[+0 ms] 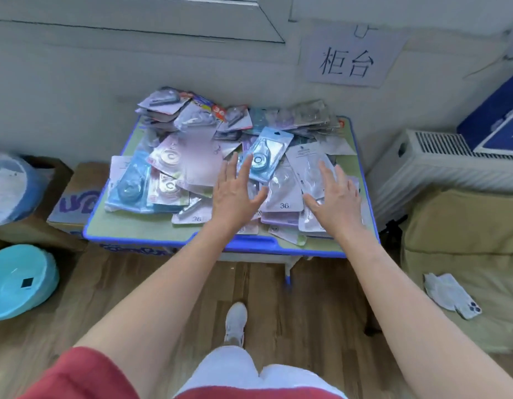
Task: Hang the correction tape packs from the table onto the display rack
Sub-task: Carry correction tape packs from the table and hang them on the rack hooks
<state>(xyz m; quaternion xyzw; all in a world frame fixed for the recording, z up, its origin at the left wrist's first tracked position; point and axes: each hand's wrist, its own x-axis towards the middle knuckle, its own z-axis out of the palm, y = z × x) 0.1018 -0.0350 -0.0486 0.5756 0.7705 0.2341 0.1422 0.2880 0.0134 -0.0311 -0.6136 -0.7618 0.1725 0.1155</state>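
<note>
Spread wide and palm down, the left grip (235, 191) is hovering over the heap of correction tape packs (192, 156), every finger straight and pinching nothing. Its fingertips are lying just at the lower left edge of a light blue pack (268, 156), which is sitting on top of the heap, tilted, with its hang hole pointing away from the person. The right grip (333, 194) is hovering alongside, equally splayed and holding nothing, its fingers covering part of a clear-fronted white pack (310, 165). I cannot tell whether either palm is actually pressing on the packs or floating just above them. Between the two grips a pale pack marked 36 (281, 197) is showing face up.

All the packs are lying in a loose, overlapping pile on the desk (128, 230), which is showing a green top and a blue rim; the pile is thickest toward the wall, and a few packs are poking over the near edge. Behind the desk a paper sign (353, 56) is hanging on the wall. To the right a white radiator (439, 165) is carrying a blue box (497, 116), and a tan cushion (465, 226) is holding a phone (468, 308). To the left a cardboard box (76, 194) and a teal basin (19, 280) are sitting on the floor.
</note>
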